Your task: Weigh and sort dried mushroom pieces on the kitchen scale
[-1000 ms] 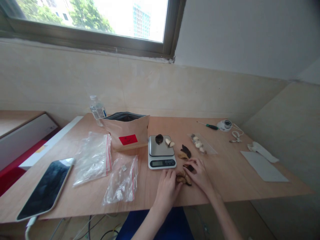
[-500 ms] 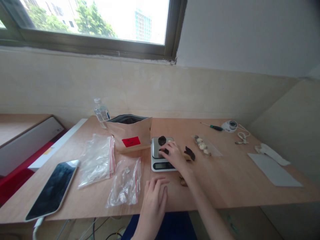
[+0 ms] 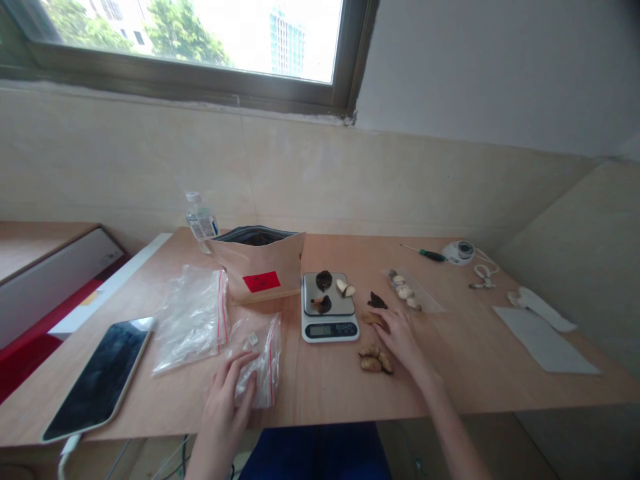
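Having just left a second dark dried piece (image 3: 323, 305) on the small silver digital kitchen scale (image 3: 329, 307), the right hand (image 3: 400, 337) is resting open, empty, beside brown dried pieces (image 3: 375, 359), while the left hand (image 3: 225, 403) is now pressing loosely spread fingers on the small clear red-zip plastic bag (image 3: 255, 357).

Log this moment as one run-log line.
left hand on zip bag | right hand by dried pieces | scale loaded

place: makeshift home or office work corner | evidence: wooden tabletop (image 3: 475, 360) under window (image 3: 200, 40), tiled wall, small digital scale (image 3: 329, 313), zip bags (image 3: 193, 317), phone (image 3: 95, 380), water bottle (image 3: 199, 221)
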The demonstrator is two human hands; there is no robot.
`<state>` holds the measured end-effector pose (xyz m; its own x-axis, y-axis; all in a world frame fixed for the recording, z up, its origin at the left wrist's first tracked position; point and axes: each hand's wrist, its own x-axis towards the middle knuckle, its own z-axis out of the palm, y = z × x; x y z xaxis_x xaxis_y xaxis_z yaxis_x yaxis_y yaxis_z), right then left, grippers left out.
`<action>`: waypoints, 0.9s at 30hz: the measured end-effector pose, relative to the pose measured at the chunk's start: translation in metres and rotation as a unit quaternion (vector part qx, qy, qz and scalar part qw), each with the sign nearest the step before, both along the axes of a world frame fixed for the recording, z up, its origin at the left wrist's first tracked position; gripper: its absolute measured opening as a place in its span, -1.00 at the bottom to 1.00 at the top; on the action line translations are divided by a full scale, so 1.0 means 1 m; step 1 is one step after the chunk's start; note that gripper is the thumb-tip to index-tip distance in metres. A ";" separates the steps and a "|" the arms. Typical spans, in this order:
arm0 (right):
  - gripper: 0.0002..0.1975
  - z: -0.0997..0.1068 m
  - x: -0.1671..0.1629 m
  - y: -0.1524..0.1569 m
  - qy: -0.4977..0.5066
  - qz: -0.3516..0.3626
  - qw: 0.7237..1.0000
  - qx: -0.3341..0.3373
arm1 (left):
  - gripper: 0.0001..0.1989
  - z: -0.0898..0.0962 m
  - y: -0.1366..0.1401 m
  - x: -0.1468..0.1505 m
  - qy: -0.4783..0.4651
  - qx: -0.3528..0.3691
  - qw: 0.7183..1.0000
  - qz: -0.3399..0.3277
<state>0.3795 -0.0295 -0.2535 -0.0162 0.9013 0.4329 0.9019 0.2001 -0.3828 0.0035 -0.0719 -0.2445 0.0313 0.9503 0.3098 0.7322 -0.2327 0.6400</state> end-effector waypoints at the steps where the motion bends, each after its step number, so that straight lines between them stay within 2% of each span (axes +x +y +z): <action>1: -0.73 0.002 -0.001 0.001 0.010 0.002 1.000 0.001 | -0.70 -0.001 0.001 0.000 0.003 0.001 1.000 -0.002; 8: -0.72 0.038 -0.040 0.022 0.133 0.002 0.991 -0.013 | -0.69 -0.005 0.001 -0.001 0.016 -0.056 0.998 -0.021; 11: -0.71 0.042 -0.058 0.035 0.150 0.008 0.989 -0.013 | -0.69 -0.005 -0.001 -0.004 0.024 -0.071 0.997 -0.031; 14: -0.69 0.038 -0.062 0.036 0.158 0.002 0.987 0.000 | -0.68 -0.007 -0.003 -0.009 0.039 -0.085 0.994 -0.055; 18: -0.70 0.027 -0.048 0.012 0.192 -0.029 0.981 0.013 | -0.67 -0.007 -0.003 -0.010 0.066 -0.099 0.992 -0.051; 21: -0.71 0.019 -0.037 -0.017 0.203 -0.045 0.978 -0.009 | -0.67 -0.004 0.001 -0.003 0.068 -0.098 0.992 -0.040; 27: -0.70 0.003 -0.044 -0.059 0.123 -0.040 0.990 -0.055 | -0.63 -0.010 0.013 0.019 0.031 -0.065 0.997 -0.015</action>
